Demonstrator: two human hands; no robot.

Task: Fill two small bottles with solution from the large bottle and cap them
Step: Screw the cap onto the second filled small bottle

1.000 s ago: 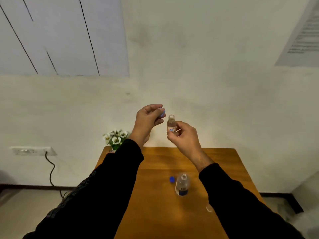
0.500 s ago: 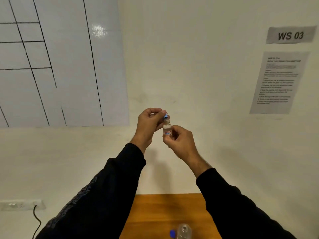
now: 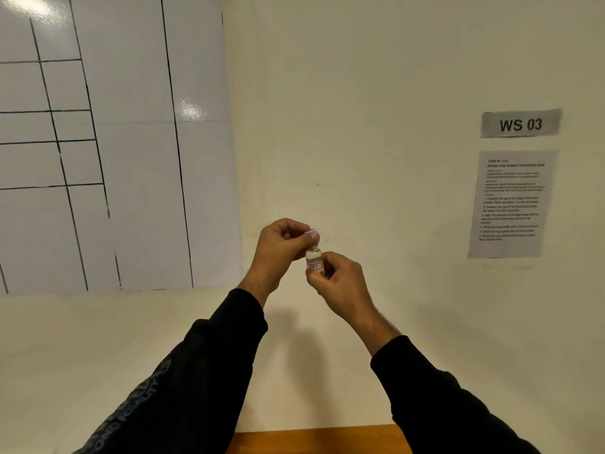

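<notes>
At frame centre the right hand pinched a small bottle upright, well above the table. The left hand pinched the blue cap on its mouth. Capping seemed under way; next likely called for twisting the cap tight.

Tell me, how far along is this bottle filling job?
This small bottle already holds clear liquid. The right hand grips it while the left hand sets the blue cap on its neck. The other bottles are out of view, so what remains cannot be judged.
</notes>
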